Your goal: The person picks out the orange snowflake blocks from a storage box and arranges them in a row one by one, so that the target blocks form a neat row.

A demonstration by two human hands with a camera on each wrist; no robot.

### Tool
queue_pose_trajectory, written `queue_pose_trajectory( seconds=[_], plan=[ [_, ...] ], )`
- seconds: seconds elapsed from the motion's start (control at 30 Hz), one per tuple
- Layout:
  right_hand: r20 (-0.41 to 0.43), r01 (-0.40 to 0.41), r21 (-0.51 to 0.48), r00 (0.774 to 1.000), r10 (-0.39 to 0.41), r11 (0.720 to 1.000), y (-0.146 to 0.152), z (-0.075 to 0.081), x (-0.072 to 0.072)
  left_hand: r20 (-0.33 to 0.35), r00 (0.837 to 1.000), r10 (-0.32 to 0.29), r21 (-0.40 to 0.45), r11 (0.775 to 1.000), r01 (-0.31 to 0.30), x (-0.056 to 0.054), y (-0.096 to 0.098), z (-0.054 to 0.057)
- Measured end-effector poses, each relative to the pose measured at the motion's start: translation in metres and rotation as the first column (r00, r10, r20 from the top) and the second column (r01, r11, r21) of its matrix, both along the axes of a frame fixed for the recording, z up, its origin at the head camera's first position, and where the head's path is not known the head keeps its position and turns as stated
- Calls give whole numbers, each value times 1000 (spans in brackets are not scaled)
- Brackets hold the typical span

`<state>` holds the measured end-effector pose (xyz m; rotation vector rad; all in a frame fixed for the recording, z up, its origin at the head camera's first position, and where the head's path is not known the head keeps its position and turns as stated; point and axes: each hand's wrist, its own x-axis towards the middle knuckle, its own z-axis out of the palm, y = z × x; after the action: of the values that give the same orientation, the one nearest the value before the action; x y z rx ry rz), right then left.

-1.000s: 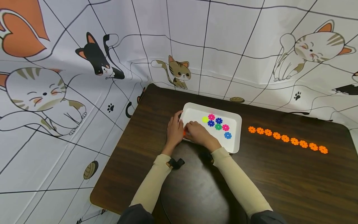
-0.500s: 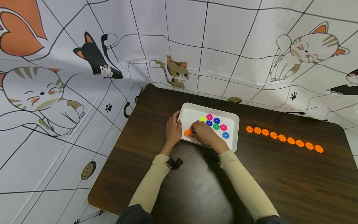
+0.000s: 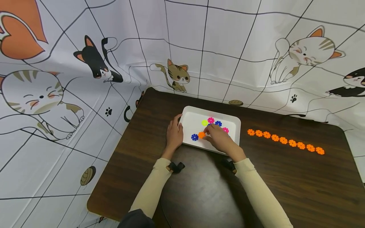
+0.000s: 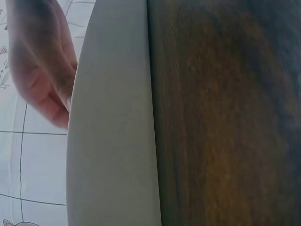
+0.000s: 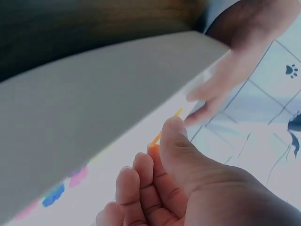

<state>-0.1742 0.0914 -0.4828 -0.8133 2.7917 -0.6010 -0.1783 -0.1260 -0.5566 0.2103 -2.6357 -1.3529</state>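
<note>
My right hand (image 3: 221, 140) pinches an orange notched plastic disc (image 3: 201, 135) between thumb and fingers, over the white tray (image 3: 188, 122). The right wrist view shows this orange disc (image 5: 156, 139) edge-on. Just left of it in the tray lies a dark blue disc (image 3: 195, 137). More loose discs sit toward the tray's back and right: a yellow-green one (image 3: 204, 122), a pink one (image 3: 211, 120) and a blue one (image 3: 218, 123) among them, some partly hidden by my right hand. At the tray's left end my left hand (image 3: 174, 134) holds the rim, its thumb (image 4: 59, 77) beside the wall.
To the right of the tray, a row of several orange discs (image 3: 283, 140) lies on the dark wooden table (image 3: 137, 152). A white cat-print curtain (image 3: 222, 63) hangs behind the table and to its left. A thin cable runs down between the forearms.
My right hand has moved right from the tray's left end, bringing the orange disc with it. The dark blue disc on the left now shows fully. My left hand stays at the rim.
</note>
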Motion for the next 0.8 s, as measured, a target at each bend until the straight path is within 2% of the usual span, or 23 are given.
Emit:
queue_pose_trajectory(
  seconds=[0.23, 0.43, 0.8],
  plan=[
    [-12, 61, 5, 998, -61, 998, 28, 6, 2, 3, 1000, -1, 8, 1000, 1, 0, 0, 1],
    [-14, 115, 19, 993, -114, 993, 50, 5, 5, -6, 1000, 5, 7, 1000, -4, 0, 0, -1],
    [25, 206, 5, 978, -206, 979, 93, 6, 12, 6, 1000, -3, 22, 1000, 3, 2, 2, 1]
  ],
)
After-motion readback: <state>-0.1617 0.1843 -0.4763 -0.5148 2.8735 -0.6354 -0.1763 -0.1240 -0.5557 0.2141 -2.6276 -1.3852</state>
